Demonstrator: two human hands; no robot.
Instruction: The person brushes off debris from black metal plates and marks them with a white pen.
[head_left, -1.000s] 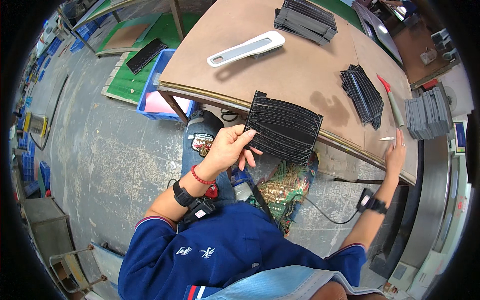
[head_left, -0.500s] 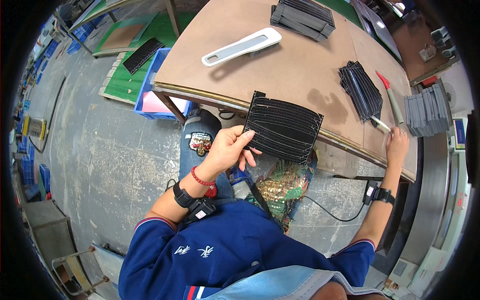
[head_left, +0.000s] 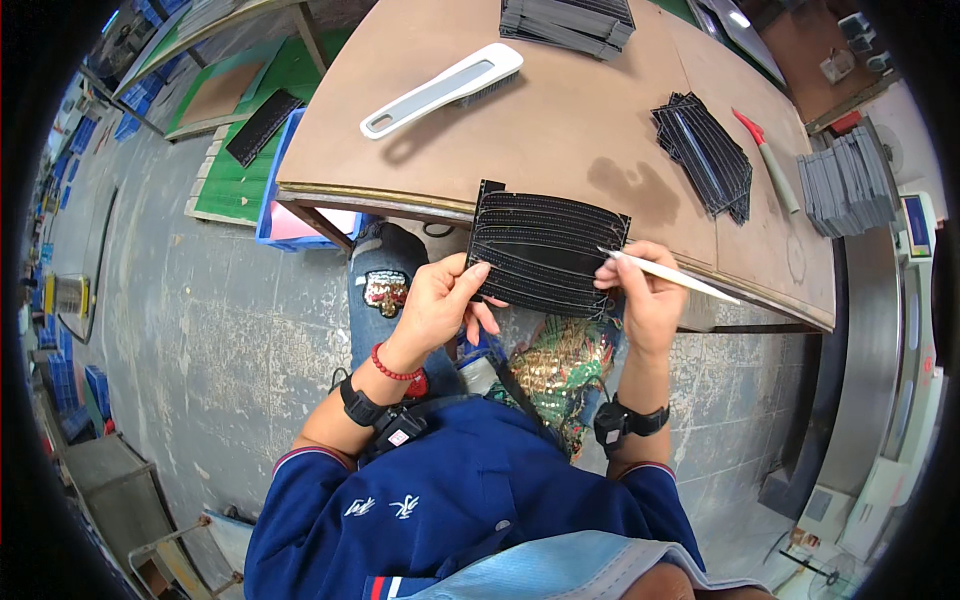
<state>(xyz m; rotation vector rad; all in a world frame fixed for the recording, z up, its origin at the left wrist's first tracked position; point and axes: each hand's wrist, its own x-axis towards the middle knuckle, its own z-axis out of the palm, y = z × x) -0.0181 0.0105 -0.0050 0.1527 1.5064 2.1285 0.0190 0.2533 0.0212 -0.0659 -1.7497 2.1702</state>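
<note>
My left hand [head_left: 445, 300] is closed, thumb on top, around the left edge of a black stitched panel [head_left: 545, 255]. Rows of pale stitching cross the panel, and a small tab stands up at its far left corner. The panel hangs in front of the table edge, above my lap. In my right hand [head_left: 650, 300] is a slim white pointed stick [head_left: 690, 280], pinched between thumb and fingers. Its tip lies over the panel's right part; whether it touches is too small to tell. My right fingertips are at the panel's right edge.
On the brown table [head_left: 560, 140] lie a white-handled brush [head_left: 440, 90], a stack of dark panels [head_left: 568, 25], a fanned pile of black stitched panels [head_left: 703, 155] and a red-tipped tool [head_left: 768, 160]. Grey stacked pieces [head_left: 848, 185] stand at the right. A blue crate [head_left: 285, 190] sits beside the table.
My right hand has come from the table's right side to the panel, bringing the white stick from beside the fanned pile. My left hand still holds the panel. The view has shifted slightly.
</note>
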